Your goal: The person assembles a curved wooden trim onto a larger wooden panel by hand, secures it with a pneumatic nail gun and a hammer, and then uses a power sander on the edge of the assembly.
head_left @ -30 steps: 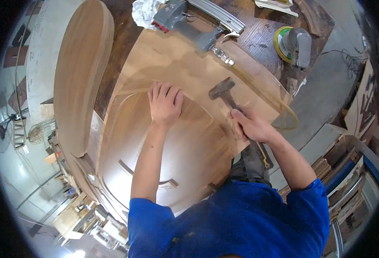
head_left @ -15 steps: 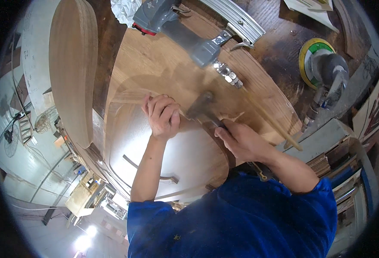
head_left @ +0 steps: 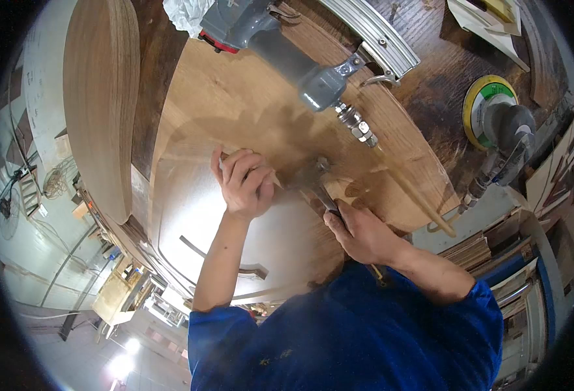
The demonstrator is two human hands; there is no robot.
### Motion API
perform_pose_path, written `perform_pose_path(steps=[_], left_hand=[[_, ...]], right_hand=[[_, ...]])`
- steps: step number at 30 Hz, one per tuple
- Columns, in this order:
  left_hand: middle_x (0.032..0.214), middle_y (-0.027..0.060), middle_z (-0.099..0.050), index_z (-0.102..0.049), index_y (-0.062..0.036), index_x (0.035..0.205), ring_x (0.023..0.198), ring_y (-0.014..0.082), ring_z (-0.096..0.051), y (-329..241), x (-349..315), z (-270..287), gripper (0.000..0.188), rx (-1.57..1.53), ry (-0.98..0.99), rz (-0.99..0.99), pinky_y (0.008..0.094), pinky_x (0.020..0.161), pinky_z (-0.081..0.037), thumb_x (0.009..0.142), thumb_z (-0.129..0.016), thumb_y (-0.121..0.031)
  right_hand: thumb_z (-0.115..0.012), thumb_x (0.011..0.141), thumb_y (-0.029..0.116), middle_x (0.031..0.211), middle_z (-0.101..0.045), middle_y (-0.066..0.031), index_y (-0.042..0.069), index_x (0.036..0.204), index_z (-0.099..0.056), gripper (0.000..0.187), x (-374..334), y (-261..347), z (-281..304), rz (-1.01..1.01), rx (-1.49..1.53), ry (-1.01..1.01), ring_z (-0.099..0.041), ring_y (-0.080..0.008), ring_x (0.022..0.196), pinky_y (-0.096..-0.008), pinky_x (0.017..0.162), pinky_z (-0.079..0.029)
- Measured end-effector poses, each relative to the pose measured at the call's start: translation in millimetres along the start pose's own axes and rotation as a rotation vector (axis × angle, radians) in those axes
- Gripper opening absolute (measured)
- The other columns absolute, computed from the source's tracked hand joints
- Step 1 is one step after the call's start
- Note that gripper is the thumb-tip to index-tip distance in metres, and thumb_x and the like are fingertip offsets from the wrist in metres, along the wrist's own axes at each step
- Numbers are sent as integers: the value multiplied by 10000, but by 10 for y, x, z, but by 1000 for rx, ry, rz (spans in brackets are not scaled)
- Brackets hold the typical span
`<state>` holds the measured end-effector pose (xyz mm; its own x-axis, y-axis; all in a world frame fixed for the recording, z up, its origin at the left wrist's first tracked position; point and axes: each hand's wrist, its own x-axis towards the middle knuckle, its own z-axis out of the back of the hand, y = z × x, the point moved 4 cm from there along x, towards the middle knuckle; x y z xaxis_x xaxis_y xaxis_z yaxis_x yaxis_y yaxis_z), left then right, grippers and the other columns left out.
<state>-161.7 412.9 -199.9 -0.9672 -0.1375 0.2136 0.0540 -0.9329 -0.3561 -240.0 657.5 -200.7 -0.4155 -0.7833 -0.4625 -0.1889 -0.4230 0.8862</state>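
Note:
My right hand [head_left: 365, 231] grips the handle of a hammer [head_left: 326, 195], whose head is smeared by motion. Left of it, my left hand [head_left: 244, 186] is closed at the upper edge of a rounded wooden piece [head_left: 189, 173], its fingers curled over the rim. Whether anything small is between the fingertips is hidden. A bright glare covers the middle of this rounded piece. Beneath and beyond both hands lies a broad, light-brown curved wooden board [head_left: 235, 91].
A grey air nailer [head_left: 287, 62] with a silver magazine lies across the board, its yellowish hose [head_left: 414, 192] running down right. At the right rests a round sander [head_left: 495, 117]. A long curved wooden piece [head_left: 101, 111] stands left. White scraps [head_left: 489, 29] sit at the far right.
The hammer head has shifted slightly right and down with my right hand. My left hand's fingers have loosened a little at the rim. The whole view has shifted slightly.

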Motion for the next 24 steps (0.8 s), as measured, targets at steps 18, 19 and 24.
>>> perform_pose_path(steps=[18, 19, 24], left_hand=[[1062, 31, -647, -704, -166, 903, 1122, 274, -639, 64, -96, 66, 202, 25, -50, 167, 564, 1225, -262, 714, -772, -191], [1071, 34, -646, -702, -162, 920, 1138, 274, -634, 64, -93, 75, 241, 37, -18, 167, 567, 1227, -259, 698, -782, -210], [1130, 47, -643, -692, -151, 989, 1211, 288, -604, 134, -186, 83, 318, 73, 0, 160, 577, 1237, -240, 696, -778, -239]], right_hand=[[-625, 1061, 334, 888, -680, -280, -7, 1240, -599, 387, 517, 420, 323, -150, -303, 67, -665, -491, 879, -536, 753, -521], [-649, 1045, 355, 882, -680, -285, 5, 1272, -607, 419, 598, 465, 353, -219, -369, 28, -671, -492, 880, -544, 756, -530], [-837, 829, 144, 1391, -596, -143, 122, 1421, -635, 626, 596, 735, 268, 496, -592, -367, -584, -364, 1242, -503, 1043, -497]])
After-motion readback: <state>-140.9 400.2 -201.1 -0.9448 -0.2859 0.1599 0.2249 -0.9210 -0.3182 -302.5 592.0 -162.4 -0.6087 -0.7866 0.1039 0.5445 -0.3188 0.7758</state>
